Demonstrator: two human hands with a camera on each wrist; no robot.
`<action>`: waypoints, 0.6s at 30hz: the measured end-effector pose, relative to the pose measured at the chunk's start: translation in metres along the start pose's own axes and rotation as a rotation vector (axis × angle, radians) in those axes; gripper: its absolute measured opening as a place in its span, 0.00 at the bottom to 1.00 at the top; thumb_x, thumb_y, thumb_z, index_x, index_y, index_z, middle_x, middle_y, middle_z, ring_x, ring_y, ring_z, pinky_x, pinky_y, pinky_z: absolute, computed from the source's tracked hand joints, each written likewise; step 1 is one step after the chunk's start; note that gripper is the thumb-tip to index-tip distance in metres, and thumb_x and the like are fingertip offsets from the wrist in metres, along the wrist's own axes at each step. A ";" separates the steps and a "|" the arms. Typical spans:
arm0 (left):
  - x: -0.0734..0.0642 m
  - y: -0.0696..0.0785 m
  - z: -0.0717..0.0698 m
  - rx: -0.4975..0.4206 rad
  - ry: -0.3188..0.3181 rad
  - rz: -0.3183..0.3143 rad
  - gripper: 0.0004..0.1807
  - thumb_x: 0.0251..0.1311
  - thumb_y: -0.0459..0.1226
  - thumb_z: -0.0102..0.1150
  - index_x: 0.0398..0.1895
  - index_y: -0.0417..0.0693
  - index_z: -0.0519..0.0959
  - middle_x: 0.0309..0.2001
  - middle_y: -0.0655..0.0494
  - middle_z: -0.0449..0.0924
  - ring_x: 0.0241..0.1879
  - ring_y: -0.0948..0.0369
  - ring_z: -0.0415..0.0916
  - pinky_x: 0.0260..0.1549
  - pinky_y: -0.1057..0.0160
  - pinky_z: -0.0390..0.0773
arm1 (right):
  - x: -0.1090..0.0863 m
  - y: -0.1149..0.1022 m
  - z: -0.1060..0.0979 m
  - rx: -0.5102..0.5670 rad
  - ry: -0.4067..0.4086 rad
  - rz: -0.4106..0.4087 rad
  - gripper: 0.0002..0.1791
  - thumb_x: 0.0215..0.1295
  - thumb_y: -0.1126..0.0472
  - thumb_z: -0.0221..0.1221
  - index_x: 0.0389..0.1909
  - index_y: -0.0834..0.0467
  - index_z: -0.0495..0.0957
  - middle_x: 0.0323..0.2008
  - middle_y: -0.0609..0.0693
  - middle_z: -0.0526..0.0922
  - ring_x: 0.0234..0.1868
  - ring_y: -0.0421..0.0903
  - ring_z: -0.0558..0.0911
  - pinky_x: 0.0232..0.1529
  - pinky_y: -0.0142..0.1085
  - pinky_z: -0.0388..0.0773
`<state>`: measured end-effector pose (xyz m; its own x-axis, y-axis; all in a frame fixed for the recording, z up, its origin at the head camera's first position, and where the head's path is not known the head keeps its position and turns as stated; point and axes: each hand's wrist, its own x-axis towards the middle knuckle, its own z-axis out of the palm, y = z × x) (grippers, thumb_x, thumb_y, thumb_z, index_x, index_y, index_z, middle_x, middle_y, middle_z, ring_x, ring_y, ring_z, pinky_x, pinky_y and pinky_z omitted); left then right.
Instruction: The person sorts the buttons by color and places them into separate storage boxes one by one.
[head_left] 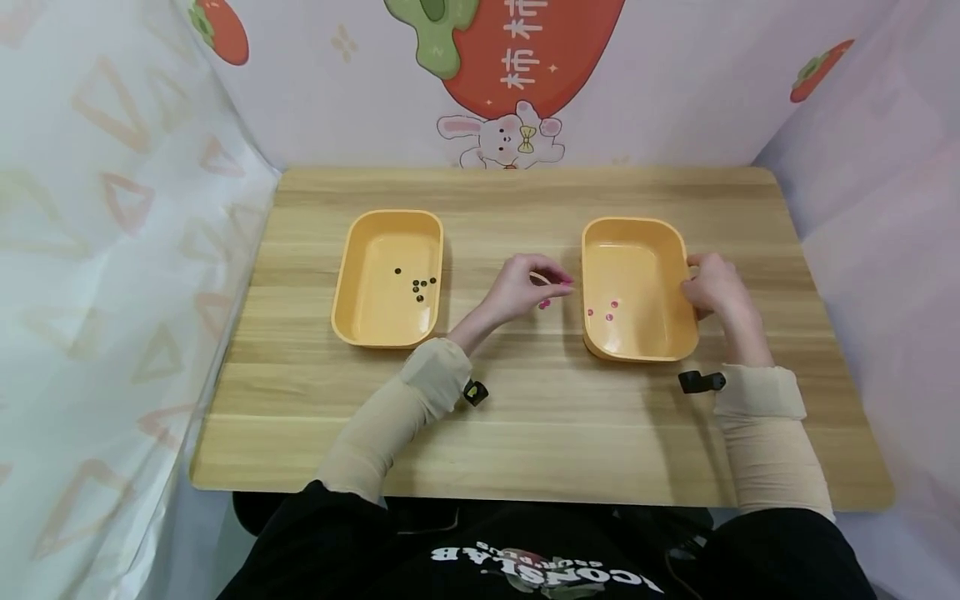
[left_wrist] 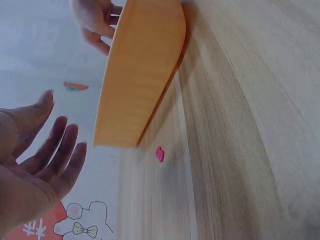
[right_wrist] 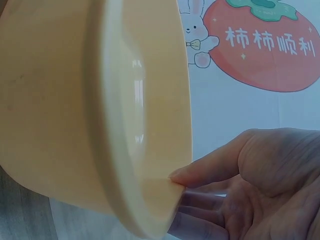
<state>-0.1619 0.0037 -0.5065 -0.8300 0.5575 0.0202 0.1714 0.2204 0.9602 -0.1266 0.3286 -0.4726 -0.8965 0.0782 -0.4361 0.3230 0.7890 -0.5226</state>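
Observation:
My left hand (head_left: 521, 287) is just left of the right-hand yellow bin (head_left: 637, 337), thumb and index fingertips together on a small pink bead (head_left: 566, 284). In the left wrist view its other fingers spread apart, and the bead is hidden. Below those fingertips, a couple of pink beads (head_left: 544, 305) lie close together on the table. Three pink beads (head_left: 614, 304) are inside the right-hand bin. My right hand (head_left: 716, 287) grips that bin's right side; the right wrist view shows the thumb on the rim and the fingers outside, under it.
Another yellow bin (head_left: 367, 325) stands on the left of the wooden table (head_left: 525, 433), with several dark beads (head_left: 416, 287) in it. Patterned curtains (head_left: 135, 250) hang at the sides, and a printed backdrop (head_left: 675, 92) rises behind the far edge.

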 end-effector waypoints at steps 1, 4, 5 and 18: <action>0.001 0.001 0.002 0.034 0.002 0.005 0.11 0.68 0.30 0.74 0.50 0.34 0.90 0.50 0.40 0.92 0.38 0.33 0.87 0.53 0.40 0.89 | 0.000 0.000 -0.001 0.000 -0.009 0.005 0.38 0.74 0.69 0.44 0.82 0.80 0.49 0.60 0.85 0.77 0.32 0.54 0.91 0.36 0.51 0.92; 0.006 0.004 0.007 0.144 0.001 0.033 0.10 0.68 0.34 0.76 0.48 0.40 0.91 0.56 0.46 0.93 0.43 0.40 0.90 0.61 0.51 0.87 | 0.000 0.000 -0.001 -0.002 -0.019 0.012 0.39 0.74 0.69 0.44 0.82 0.79 0.48 0.61 0.85 0.75 0.33 0.55 0.91 0.36 0.50 0.92; 0.008 0.004 0.009 0.178 -0.004 0.049 0.09 0.67 0.35 0.76 0.48 0.41 0.92 0.58 0.47 0.92 0.48 0.43 0.91 0.65 0.54 0.84 | 0.000 0.000 -0.001 -0.003 -0.017 0.011 0.39 0.74 0.69 0.44 0.82 0.79 0.48 0.61 0.85 0.75 0.33 0.55 0.91 0.36 0.50 0.92; 0.045 0.001 0.047 0.369 -0.089 0.182 0.08 0.68 0.38 0.76 0.47 0.45 0.92 0.73 0.43 0.80 0.87 0.50 0.61 0.90 0.54 0.48 | -0.001 0.002 -0.002 -0.002 -0.032 0.014 0.39 0.73 0.71 0.44 0.83 0.78 0.48 0.62 0.86 0.75 0.38 0.58 0.92 0.40 0.51 0.93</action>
<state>-0.1744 0.0668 -0.5182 -0.7222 0.6771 0.1409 0.5031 0.3745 0.7789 -0.1256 0.3308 -0.4717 -0.8816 0.0696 -0.4669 0.3351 0.7889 -0.5151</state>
